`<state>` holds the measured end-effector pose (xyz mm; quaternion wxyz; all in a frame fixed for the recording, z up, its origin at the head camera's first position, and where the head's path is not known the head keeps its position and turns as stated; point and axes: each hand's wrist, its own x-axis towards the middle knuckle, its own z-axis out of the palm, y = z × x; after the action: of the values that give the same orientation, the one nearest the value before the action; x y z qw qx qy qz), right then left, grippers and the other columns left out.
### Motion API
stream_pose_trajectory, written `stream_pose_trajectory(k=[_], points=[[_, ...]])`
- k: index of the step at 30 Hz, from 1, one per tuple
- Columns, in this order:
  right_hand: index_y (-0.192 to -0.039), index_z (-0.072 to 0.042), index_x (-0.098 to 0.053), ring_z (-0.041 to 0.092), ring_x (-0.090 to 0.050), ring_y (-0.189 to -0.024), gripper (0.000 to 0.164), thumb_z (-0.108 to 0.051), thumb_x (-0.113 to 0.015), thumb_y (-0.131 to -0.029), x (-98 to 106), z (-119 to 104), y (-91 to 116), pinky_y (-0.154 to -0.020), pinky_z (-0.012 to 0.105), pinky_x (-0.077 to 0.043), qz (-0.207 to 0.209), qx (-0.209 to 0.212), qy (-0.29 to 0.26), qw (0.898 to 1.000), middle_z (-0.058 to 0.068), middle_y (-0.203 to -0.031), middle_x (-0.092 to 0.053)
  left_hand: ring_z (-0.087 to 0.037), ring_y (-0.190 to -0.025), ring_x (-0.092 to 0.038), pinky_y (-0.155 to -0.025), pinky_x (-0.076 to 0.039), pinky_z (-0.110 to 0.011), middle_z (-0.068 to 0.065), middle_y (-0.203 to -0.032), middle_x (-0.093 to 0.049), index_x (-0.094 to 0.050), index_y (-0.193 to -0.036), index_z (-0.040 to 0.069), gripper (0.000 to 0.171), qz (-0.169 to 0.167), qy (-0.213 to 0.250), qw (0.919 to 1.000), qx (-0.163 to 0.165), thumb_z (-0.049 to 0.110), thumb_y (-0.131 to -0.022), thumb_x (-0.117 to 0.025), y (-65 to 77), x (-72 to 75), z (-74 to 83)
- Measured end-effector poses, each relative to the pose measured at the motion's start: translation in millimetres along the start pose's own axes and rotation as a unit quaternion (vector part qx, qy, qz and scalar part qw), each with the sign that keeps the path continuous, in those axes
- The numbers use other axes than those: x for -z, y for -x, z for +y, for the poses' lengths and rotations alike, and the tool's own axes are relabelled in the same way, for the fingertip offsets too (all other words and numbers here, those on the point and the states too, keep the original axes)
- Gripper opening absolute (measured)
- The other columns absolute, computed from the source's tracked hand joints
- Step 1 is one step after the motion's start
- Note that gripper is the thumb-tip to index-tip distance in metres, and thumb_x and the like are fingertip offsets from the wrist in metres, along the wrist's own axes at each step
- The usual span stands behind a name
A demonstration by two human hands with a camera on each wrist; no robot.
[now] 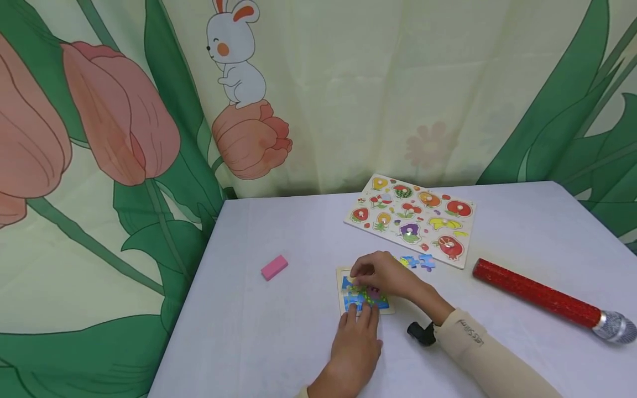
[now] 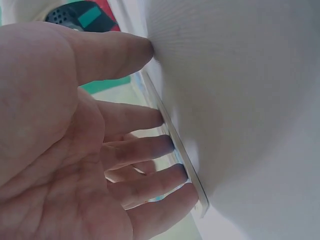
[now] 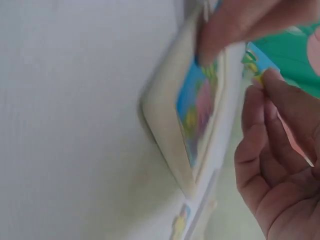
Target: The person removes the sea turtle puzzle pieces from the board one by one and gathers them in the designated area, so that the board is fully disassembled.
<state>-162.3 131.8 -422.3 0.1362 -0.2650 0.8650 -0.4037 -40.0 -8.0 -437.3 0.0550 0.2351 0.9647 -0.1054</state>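
Note:
A small wooden jigsaw tray point(image 1: 340, 290) lies on the white table, holding blue, green and purple picture pieces. My left hand point(image 1: 354, 345) is at its near edge. In the left wrist view its fingers extend, fingertips resting on the tray's rim point(image 2: 180, 145), thumb apart. Above the tray's far left part is my right hand point(image 1: 385, 273). In the right wrist view its thumb and index finger pinch a blue, green and yellow jigsaw piece point(image 3: 257, 59), partly hidden by the fingertips. Several loose jigsaw pieces point(image 1: 425, 261) lie beyond the right hand.
A fruit peg puzzle board point(image 1: 388, 233) lies at the back of the table. To the right is a red glittery microphone point(image 1: 537, 293), and to the left a pink block point(image 1: 274, 268). A black device point(image 1: 422, 334) sits at the right wrist. A printed curtain point(image 1: 348, 99) hangs behind.

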Motion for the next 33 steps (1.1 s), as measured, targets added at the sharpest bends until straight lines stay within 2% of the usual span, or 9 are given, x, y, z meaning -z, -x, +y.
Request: stream_pose_trajectory(k=[3,7,11,15,19,25,29,33], points=[[-0.102,-0.009,-0.079,0.013,-0.068,-0.082,0.009,-0.007,-0.074,-0.095,13,5,5,-0.078,0.025,-0.056,0.026,-0.008,0.001,1.0,-0.003,-0.094,-0.075,-0.023,-0.137,-0.044,-0.107,-0.044,-0.032,0.002,-0.151,-0.045,-0.047,-0.153,0.02,0.066,-0.015,0.011,0.9998,0.003,0.055,-0.098,-0.063,-1.2,0.2,0.3],[-0.104,-0.007,-0.081,0.018,-0.066,-0.081,0.012,-0.008,-0.076,-0.093,39,15,18,-0.071,0.029,-0.056,0.05,-0.057,0.006,0.997,0.001,-0.096,-0.077,-0.022,-0.139,-0.043,-0.109,-0.042,-0.032,0.003,-0.153,-0.043,-0.045,-0.154,0.022,0.067,-0.029,0.015,0.9994,0.008,0.055,-0.099,-0.061,-2.6,0.2,2.2],[-0.104,-0.007,-0.082,0.021,-0.065,-0.076,0.013,-0.009,-0.078,-0.092,57,23,30,-0.066,0.032,-0.054,0.044,-0.123,0.011,0.991,0.003,-0.092,-0.077,-0.022,-0.138,-0.043,-0.108,-0.042,-0.031,0.004,-0.153,-0.044,-0.046,-0.154,0.023,0.065,-0.024,-0.001,0.9996,0.012,0.056,-0.099,-0.06,-2.2,-0.7,2.7],[-0.101,-0.007,-0.083,0.017,-0.065,-0.079,0.012,-0.011,-0.08,-0.09,63,29,38,-0.064,0.031,-0.051,0.028,-0.167,0.027,0.985,0.005,-0.093,-0.078,-0.022,-0.138,-0.043,-0.108,-0.043,-0.032,0.004,-0.154,-0.043,-0.046,-0.155,0.023,0.065,-0.028,-0.015,0.9995,0.009,0.056,-0.1,-0.058,-2.3,-0.6,2.7],[-0.098,-0.009,-0.084,0.016,-0.064,-0.082,0.01,-0.012,-0.081,-0.089,61,34,40,-0.064,0.03,-0.048,0.022,-0.177,0.042,0.983,0.006,-0.093,-0.078,-0.022,-0.139,-0.043,-0.109,-0.043,-0.032,0.004,-0.154,-0.043,-0.046,-0.155,0.022,0.065,-0.031,-0.013,0.9994,0.006,0.056,-0.1,-0.059,-2.6,-0.5,3.1],[-0.095,-0.008,-0.083,0.018,-0.063,-0.085,0.007,-0.007,-0.079,-0.09,53,39,37,-0.072,0.031,-0.052,0.02,-0.172,0.044,0.984,0.004,-0.092,-0.077,-0.022,-0.139,-0.042,-0.109,-0.043,-0.032,0.004,-0.155,-0.042,-0.045,-0.155,0.023,0.065,-0.036,-0.018,0.9992,-0.001,0.057,-0.101,-0.057,-3.1,1.0,3.5],[-0.093,-0.008,-0.083,0.017,-0.062,-0.083,0.006,-0.006,-0.079,-0.09,48,39,36,-0.073,0.032,-0.054,0.023,-0.18,0.053,0.982,0.002,-0.089,-0.076,-0.022,-0.139,-0.043,-0.109,-0.043,-0.032,0.004,-0.155,-0.043,-0.045,-0.155,0.023,0.065,-0.038,-0.015,0.9992,0.0,0.057,-0.1,-0.058,-3.0,1.3,3.9],[-0.092,-0.007,-0.082,0.017,-0.062,-0.082,0.005,-0.005,-0.079,-0.089,46,38,33,-0.073,0.034,-0.056,0.026,-0.163,0.074,0.984,0.003,-0.088,-0.076,-0.022,-0.138,-0.043,-0.108,-0.043,-0.032,0.004,-0.153,-0.043,-0.046,-0.154,0.023,0.066,-0.033,-0.012,0.9994,0.006,0.057,-0.099,-0.059,-2.7,0.8,3.4]])
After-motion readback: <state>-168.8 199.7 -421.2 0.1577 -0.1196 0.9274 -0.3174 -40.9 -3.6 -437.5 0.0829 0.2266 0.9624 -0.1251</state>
